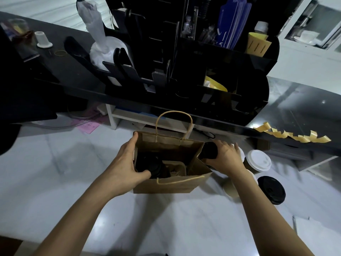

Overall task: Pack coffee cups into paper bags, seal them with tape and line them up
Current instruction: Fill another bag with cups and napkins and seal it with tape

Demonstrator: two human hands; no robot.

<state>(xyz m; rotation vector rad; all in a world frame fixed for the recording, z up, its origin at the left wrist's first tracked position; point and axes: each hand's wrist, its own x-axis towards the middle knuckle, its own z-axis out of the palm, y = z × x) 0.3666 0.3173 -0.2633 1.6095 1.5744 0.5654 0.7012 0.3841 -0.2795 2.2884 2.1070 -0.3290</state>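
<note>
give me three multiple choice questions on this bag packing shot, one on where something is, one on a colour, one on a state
1. Where is the black-lidded cup that the right hand grips?
A. outside the paper bag, at its right edge
B. on the black organiser
C. under the left forearm

2. What colour is the lid of the cup just right of the right hand?
A. red
B. white
C. green

3. What state is the paper bag in?
A. folded flat
B. taped shut
C. standing open

Answers: 1 A, the cup sits beside the bag's right wall in that hand's grip. 2 B, its lid is plainly white. 3 C, the left hand holds the rim and the inside shows.
</note>
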